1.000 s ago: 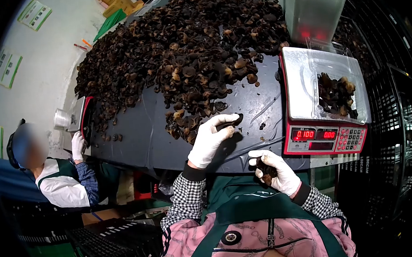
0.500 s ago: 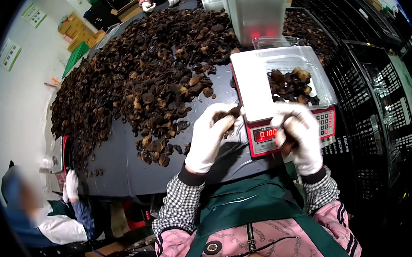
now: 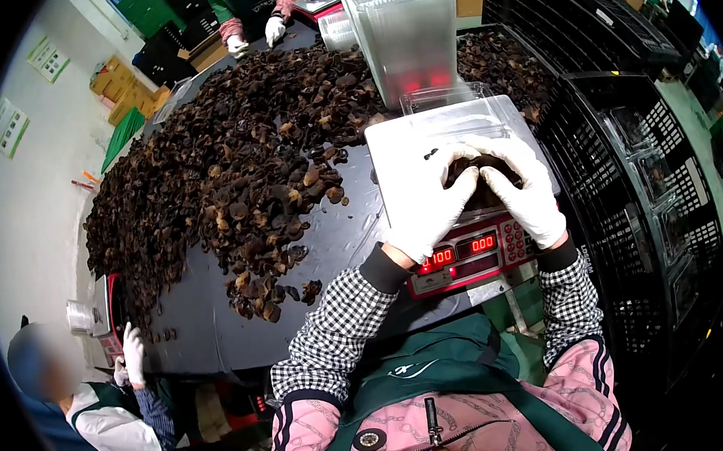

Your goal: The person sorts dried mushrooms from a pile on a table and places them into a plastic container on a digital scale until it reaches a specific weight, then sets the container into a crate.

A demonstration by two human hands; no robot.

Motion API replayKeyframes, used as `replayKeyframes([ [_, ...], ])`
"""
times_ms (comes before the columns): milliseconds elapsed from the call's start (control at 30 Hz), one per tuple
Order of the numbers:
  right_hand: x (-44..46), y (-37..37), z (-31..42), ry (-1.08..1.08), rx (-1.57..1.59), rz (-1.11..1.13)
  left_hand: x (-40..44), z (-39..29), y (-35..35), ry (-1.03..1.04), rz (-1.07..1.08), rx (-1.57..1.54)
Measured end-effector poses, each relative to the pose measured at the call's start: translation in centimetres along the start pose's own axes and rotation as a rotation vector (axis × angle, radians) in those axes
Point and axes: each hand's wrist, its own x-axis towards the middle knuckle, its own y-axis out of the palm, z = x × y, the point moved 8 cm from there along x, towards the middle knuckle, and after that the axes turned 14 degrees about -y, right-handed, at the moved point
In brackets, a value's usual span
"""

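Note:
Both gloved hands meet over a weighing scale (image 3: 392,158) with a white plate and red body, its display (image 3: 473,245) lit. My left hand (image 3: 431,208) and my right hand (image 3: 527,189) curve toward each other with fingertips and thumbs close together. Between them they cup dark brown wood ear mushrooms (image 3: 478,195), pressing on them in a clear plastic box (image 3: 500,115) on the plate. The hands cover most of the box and its contents.
A large heap of wood ear mushrooms (image 3: 239,158) spreads over the dark table (image 3: 218,336). Tall stacked clear boxes (image 3: 408,46) stand behind the scale; black crates (image 3: 628,207) are at right. A co-worker (image 3: 114,402) sits at left; another person's gloved hands (image 3: 275,30) are at the far end.
My left hand has moved right and my right hand up, from in front of the scale to over the box. Both were apart with mushroom pieces before; now they close together. The view has shifted.

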Motion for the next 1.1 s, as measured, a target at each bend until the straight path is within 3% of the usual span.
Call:
replayKeyframes([
  [133,-1.6,-2.6,-2.2,0.345,0.162,-0.394,-0.8,-2.2,-0.2,0.178,-0.174,0.271],
  [167,-1.4,-3.5,-2.0,0.291,0.136,-0.425,-1.4,-3.3,0.0,0.231,-0.168,0.364],
  [267,-2.9,-4.1,-1.6,0.451,0.268,-0.54,-2.6,-4.6,0.1,0.354,-0.197,0.577],
  [367,-2.1,-2.7,2.9,0.165,0.027,-0.238,-4.2,-6.7,0.8,0.368,-0.152,0.617],
  [400,-1.6,-2.1,4.7,-0.023,-0.094,-0.171,-4.6,-6.7,1.1,0.389,-0.121,0.607],
  [433,-1.7,-0.7,5.8,-0.111,-0.234,-0.017,-5.2,-6.5,0.8,0.361,-0.08,0.493],
  [467,-2.3,-0.1,6.0,-0.084,-0.187,-0.106,-5.9,-6.1,0.3,0.323,-0.038,0.39],
  [533,-2.5,0.3,6.6,0.026,-0.057,-0.083,-7.1,-5.8,-1.3,0.276,-0.084,0.368],
  [600,-2.6,-0.1,7.6,0.02,0.014,-0.219,-8.3,-2.8,-4.4,0.108,-0.145,0.266],
  [733,-3.8,2.3,8.4,0.061,0.166,-0.236,-13.1,0.5,-9.5,-0.274,-0.13,0.14],
  [800,-4.3,4.5,9.6,0.048,0.151,-0.105,-16.8,3.2,-11.6,-0.361,-0.078,0.183],
  [833,-4.2,5.5,10.2,0.024,0.235,-0.103,-19.0,0.8,-11.5,-0.522,-0.07,0.112],
  [900,-4.8,8.4,10.6,0.02,0.288,-0.008,-23.6,3.8,-13.0,-0.694,-0.081,-0.005],
  [967,-5.6,11.4,11.0,0.035,0.363,0.051,-27.7,4.8,-14.1,-0.743,-0.068,0.026],
  [1100,-6.2,16.5,12.2,0.02,0.56,0.088,-36.3,10.2,-17.1,-0.931,-0.228,0.071],
])
